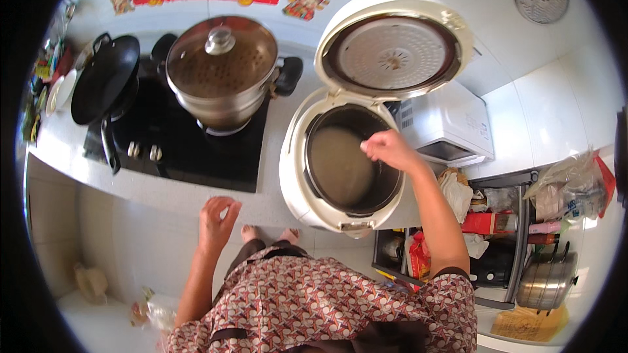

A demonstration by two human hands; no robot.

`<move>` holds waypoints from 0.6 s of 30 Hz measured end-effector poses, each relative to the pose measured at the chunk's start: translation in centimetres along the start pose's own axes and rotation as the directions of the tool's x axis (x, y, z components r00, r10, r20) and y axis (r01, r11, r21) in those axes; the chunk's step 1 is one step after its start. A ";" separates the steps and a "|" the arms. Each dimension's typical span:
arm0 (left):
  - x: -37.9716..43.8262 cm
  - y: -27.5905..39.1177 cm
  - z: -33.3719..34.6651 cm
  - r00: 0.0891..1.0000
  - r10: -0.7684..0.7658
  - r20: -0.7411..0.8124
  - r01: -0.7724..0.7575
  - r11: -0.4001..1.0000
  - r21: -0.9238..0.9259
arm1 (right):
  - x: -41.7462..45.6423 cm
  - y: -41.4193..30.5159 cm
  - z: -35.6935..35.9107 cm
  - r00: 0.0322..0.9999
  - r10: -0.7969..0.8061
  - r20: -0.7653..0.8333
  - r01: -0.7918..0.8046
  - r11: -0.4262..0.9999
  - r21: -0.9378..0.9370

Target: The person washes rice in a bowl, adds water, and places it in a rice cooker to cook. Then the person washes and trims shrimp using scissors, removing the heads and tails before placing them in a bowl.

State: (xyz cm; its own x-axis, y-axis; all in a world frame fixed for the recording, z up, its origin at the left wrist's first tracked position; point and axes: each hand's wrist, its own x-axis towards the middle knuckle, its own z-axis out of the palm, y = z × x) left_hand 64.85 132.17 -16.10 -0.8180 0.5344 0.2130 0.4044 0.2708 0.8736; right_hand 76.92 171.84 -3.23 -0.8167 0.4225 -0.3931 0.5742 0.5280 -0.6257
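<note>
A white rice cooker (294, 191) stands on the counter with its lid (392, 49) raised. Its dark inner pot (387, 191) holds a cloudy, greyish liquid (341, 166). Above the right part of the pot's mouth is my right hand (387, 149), its fingers curled together; whether something small is between them cannot be told. My left hand (219, 215) hovers in front of the counter's edge, thumb and fingers bent toward each other, touching nothing.
Left of the cooker, a lidded steel steamer pot (223, 78) and a black wok (105, 81) sit on a black glass cooktop (221, 162). A white microwave oven (446, 122) is behind the cooker at right. A loaded shelf rack (520, 255) stands at the lower right.
</note>
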 end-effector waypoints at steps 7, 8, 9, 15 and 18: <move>0.9 0.6 -0.4 0.994 0.029 -0.103 -0.030 1.000 -0.008 | -3.8 -10.8 -10.8 0.241 -0.471 -0.849 0.538 0.792 -0.287; 0.9 0.9 -0.4 0.996 0.044 -0.083 -0.047 0.998 -0.037 | -3.7 -11.8 -12.6 0.115 -0.498 -0.860 0.457 0.795 -0.399; 1.0 1.2 -0.3 0.997 0.051 -0.063 -0.055 0.997 -0.051 | -2.7 -12.0 -14.4 0.111 -0.506 -0.855 0.438 0.798 -0.415; 1.1 2.0 0.4 1.000 0.010 -0.008 -0.011 0.995 -0.096 | 0.3 -10.8 -16.3 0.567 -0.338 -0.751 0.360 0.922 -0.143; 1.3 2.4 0.3 0.999 0.051 -0.007 -0.051 0.996 -0.077 | -0.9 -10.4 -14.3 0.505 -0.372 -0.779 0.406 0.899 -0.166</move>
State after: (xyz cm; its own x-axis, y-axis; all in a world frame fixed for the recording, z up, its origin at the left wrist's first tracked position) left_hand 64.90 133.77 -13.85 -0.7990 0.5422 0.2599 0.4128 0.1804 0.8928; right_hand 72.50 176.52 13.30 -0.5816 0.5910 0.5590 0.1940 0.7681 -0.6102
